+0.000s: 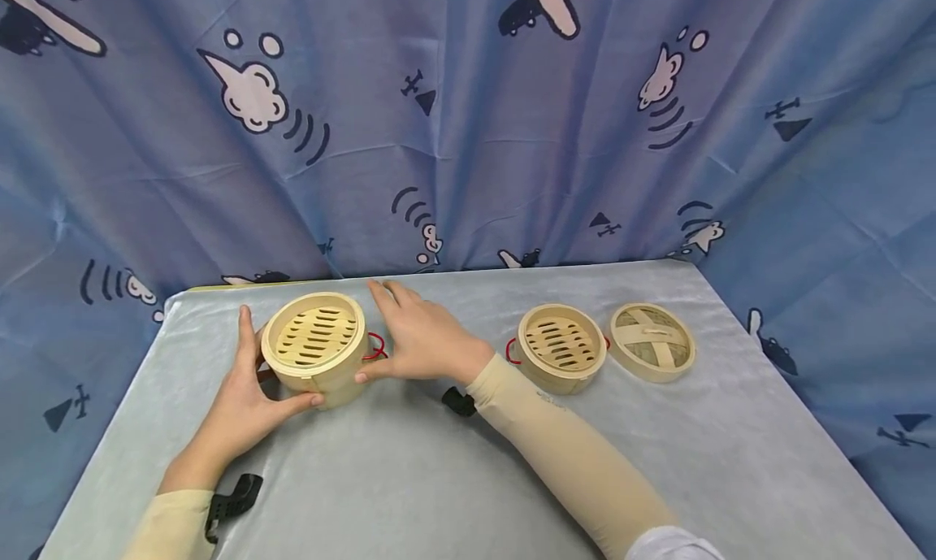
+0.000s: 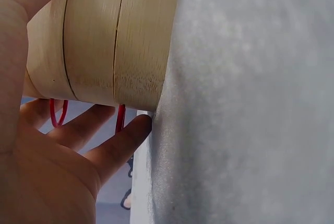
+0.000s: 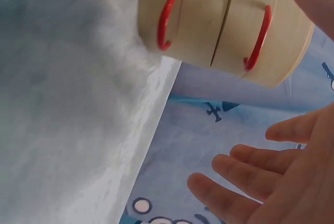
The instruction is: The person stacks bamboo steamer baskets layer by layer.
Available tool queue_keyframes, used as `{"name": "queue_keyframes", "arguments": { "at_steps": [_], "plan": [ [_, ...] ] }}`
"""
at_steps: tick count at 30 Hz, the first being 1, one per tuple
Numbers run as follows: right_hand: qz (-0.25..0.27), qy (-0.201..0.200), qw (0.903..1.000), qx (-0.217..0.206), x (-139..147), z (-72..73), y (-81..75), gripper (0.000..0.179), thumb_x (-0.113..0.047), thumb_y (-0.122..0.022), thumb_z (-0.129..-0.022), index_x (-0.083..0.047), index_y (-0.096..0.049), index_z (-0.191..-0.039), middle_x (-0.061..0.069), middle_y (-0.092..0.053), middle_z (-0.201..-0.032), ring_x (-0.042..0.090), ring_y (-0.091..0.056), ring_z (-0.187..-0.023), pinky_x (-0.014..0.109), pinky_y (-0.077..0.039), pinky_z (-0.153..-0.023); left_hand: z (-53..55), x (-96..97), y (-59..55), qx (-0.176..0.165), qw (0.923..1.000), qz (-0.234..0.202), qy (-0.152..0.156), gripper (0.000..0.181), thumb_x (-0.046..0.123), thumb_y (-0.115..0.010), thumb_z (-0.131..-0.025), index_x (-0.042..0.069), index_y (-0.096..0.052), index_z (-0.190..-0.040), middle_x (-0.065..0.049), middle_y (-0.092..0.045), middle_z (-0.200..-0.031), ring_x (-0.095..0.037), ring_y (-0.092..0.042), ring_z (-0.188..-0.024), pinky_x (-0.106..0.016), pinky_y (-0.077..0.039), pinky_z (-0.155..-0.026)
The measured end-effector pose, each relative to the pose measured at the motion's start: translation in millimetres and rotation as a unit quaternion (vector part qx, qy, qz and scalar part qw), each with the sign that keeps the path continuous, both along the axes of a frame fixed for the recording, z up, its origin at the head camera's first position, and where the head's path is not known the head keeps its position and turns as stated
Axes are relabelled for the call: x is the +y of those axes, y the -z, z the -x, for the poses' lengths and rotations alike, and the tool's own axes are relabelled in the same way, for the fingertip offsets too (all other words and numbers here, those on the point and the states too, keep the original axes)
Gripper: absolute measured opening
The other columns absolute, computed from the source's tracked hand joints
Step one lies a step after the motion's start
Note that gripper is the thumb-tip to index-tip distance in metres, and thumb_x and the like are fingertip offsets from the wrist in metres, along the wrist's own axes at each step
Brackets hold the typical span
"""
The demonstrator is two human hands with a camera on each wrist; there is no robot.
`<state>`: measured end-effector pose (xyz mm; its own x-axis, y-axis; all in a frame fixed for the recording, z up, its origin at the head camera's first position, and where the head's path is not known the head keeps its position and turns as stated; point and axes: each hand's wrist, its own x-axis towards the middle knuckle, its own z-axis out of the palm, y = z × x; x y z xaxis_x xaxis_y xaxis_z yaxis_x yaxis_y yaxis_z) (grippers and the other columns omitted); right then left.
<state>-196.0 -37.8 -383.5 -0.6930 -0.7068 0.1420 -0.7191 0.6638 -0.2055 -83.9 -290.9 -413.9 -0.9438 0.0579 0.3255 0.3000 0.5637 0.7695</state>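
Two bamboo steamer baskets (image 1: 316,332) stand stacked on the cloth at the left, the upper one showing its slatted floor. My left hand (image 1: 241,401) holds the stack from the left, thumb across the front and fingers round the far side. In the left wrist view, red handles (image 2: 121,118) hang beside those fingers. To the right of the stack, my right hand (image 1: 431,340) is spread, its fingers extended. Its thumb lies by the stack's side; whether it touches cannot be told. Red handles (image 3: 258,38) on both tiers show in the right wrist view.
Farther right stands another slatted steamer basket (image 1: 561,349) with red handles. Beside it lies a woven bamboo lid (image 1: 652,342) with crossed strips. Pale cloth covers the table (image 1: 409,487), and a blue patterned curtain (image 1: 468,137) hangs along its back edge.
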Motion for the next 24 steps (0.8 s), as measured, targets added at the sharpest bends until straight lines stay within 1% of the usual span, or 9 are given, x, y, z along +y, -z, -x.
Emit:
{"name": "queue_keyframes", "arguments": {
  "at_steps": [3,6,9,12,16,20,24],
  "plan": [
    [-0.005,0.007,1.0000,-0.004,8,-0.1,1.8,0.135,-0.089,-0.060,-0.065,-0.013,-0.005,-0.161,0.015,-0.029,-0.157,0.026,-0.038,-0.139,0.042,-0.046,-0.102,1.2,-1.8,4.3,-0.001,1.0000,0.003,-0.004,0.150,0.016,-0.096,-0.064,0.029,0.023,-0.155,-0.013,-0.034,-0.157,-0.032,-0.046,-0.126,-0.001,-0.029,-0.095],
    [-0.003,0.011,0.9999,-0.003,16,-0.5,2.3,0.134,-0.088,-0.062,-0.066,-0.013,-0.005,-0.161,0.015,-0.029,-0.157,0.027,-0.038,-0.139,0.043,-0.044,-0.104,5.8,-6.9,14.3,-0.001,1.0000,0.003,-0.008,0.153,0.016,-0.097,-0.061,0.030,0.023,-0.155,-0.010,-0.034,-0.157,-0.030,-0.046,-0.127,-0.001,-0.028,-0.095],
    [0.000,0.016,0.9999,0.002,25,-0.9,1.8,0.132,-0.087,-0.063,-0.066,-0.014,-0.007,-0.161,0.016,-0.029,-0.157,0.029,-0.037,-0.139,0.046,-0.043,-0.105,11.7,-11.9,25.8,0.000,0.9999,0.002,-0.011,0.155,0.019,-0.099,-0.059,0.031,0.023,-0.155,-0.003,-0.034,-0.158,-0.020,-0.047,-0.126,-0.002,-0.030,-0.096],
    [-0.004,0.021,0.9997,0.013,35,-1.0,2.3,0.131,-0.089,-0.061,-0.065,-0.013,-0.011,-0.161,0.016,-0.029,-0.157,0.030,-0.037,-0.139,0.047,-0.043,-0.105,14.1,-14.7,32.8,-0.002,0.9999,0.005,-0.009,0.155,0.023,-0.098,-0.060,0.032,0.024,-0.154,0.004,-0.031,-0.159,-0.006,-0.046,-0.125,-0.003,-0.031,-0.096],
    [-0.010,0.020,0.9996,0.020,45,0.1,6.2,0.131,-0.092,-0.056,-0.065,-0.013,-0.014,-0.160,0.017,-0.030,-0.156,0.032,-0.039,-0.138,0.047,-0.042,-0.106,11.0,-15.9,34.7,-0.002,0.9998,0.011,-0.015,0.153,0.027,-0.098,-0.061,0.032,0.024,-0.154,0.010,-0.029,-0.160,0.004,-0.044,-0.122,-0.003,-0.031,-0.094],
    [-0.010,0.026,0.9995,0.012,55,1.5,9.6,0.131,-0.094,-0.053,-0.065,-0.014,-0.013,-0.161,0.017,-0.029,-0.157,0.033,-0.038,-0.138,0.049,-0.041,-0.106,9.3,-15.9,33.4,0.005,0.9998,0.012,-0.017,0.153,0.027,-0.098,-0.061,0.031,0.024,-0.154,0.011,-0.029,-0.160,0.006,-0.045,-0.121,-0.003,-0.033,-0.091],
    [-0.015,0.043,0.9989,0.008,70,2.8,10.8,0.128,-0.090,-0.058,-0.067,-0.014,-0.012,-0.161,0.019,-0.027,-0.158,0.035,-0.036,-0.139,0.051,-0.039,-0.107,12.0,-13.2,33.0,0.008,0.9999,0.011,-0.004,0.153,0.025,-0.097,-0.062,0.030,0.024,-0.154,0.009,-0.030,-0.160,0.005,-0.044,-0.122,-0.003,-0.034,-0.091]
  ]
}}
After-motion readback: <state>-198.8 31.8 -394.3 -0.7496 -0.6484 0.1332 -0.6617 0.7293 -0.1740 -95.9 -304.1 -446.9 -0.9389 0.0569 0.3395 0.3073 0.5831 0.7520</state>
